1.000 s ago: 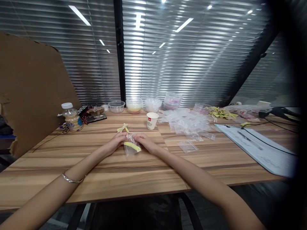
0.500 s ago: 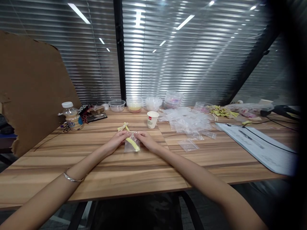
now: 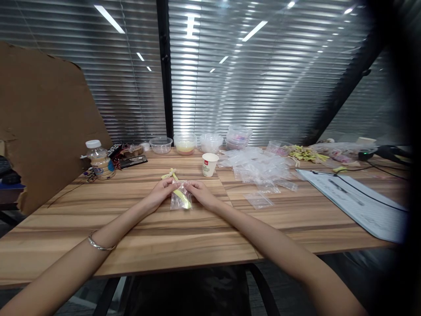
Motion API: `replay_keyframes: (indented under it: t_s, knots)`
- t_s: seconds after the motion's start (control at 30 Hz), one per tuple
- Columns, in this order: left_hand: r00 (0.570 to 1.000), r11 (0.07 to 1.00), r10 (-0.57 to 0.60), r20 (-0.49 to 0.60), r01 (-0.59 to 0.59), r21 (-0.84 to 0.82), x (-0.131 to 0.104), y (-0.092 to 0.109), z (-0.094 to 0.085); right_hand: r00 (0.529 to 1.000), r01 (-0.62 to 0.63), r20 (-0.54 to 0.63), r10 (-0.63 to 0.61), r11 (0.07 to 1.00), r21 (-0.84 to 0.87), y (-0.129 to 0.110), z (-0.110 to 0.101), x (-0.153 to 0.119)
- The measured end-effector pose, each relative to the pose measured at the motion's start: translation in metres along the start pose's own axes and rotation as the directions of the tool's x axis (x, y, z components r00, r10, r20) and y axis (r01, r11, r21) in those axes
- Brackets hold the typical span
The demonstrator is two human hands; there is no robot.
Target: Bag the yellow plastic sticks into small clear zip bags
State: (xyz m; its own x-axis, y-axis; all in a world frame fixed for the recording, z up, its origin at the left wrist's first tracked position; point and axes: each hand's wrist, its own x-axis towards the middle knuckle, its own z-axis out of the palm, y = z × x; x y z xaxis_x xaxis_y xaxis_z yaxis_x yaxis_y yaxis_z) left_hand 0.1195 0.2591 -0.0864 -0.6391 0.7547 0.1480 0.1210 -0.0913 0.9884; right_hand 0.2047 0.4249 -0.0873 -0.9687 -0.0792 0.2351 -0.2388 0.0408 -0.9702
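Left hand (image 3: pixel 163 192) and right hand (image 3: pixel 201 194) both on the bag (image 3: pixel 175 203), pinching its upper edge, on or just above the desk (image 3: pixel 138 232). Visible through it: yellow strip (image 3: pixel 184 199), slanted more steeply than a second ago, so probably seated deeper inside. Cannot tell whether sealed.

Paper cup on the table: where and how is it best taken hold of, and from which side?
I'd grip the paper cup around its side wall, just below the rim, coming from the near left: it stands upright and narrows toward its base, while loose plastic bags lie close on its right.
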Motion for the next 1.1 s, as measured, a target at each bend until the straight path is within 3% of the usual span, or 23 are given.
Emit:
replay_keyframes:
  t_s: [0.43, 0.6, 0.77, 0.97, 1.1]
  knots:
    - [0.998, 0.999, 0.042, 0.044, -0.042, 0.011, -0.006, 0.01, 0.006, 1.0, -0.026, -0.005, 0.026, 1.0, -0.002, 0.0, -0.003, 0.0]
    - [0.995, 0.996, 0.071, 0.073, -0.075, 0.058, -0.007, 0.011, 0.007, 0.998, -0.025, 0.055, 0.025, 1.0, -0.009, -0.003, -0.001, -0.002]
    - [0.996, 0.992, 0.065, 0.068, -0.072, 0.103, -0.007, 0.008, 0.008, 1.0, -0.007, -0.02, 0.006, 0.998, -0.06, -0.004, 0.001, -0.002]
    - [0.999, 0.995, -0.05, -0.018, 0.048, -0.088, 0.002, -0.004, 0.006, 0.996, -0.004, -0.086, 0.002, 1.0, -0.021, 0.0, -0.001, 0.0]
    - [0.999, 0.991, -0.035, 0.0, 0.035, -0.127, 0.003, -0.006, 0.004, 0.994, -0.033, -0.108, 0.026, 0.998, -0.061, -0.001, 0.0, 0.001]
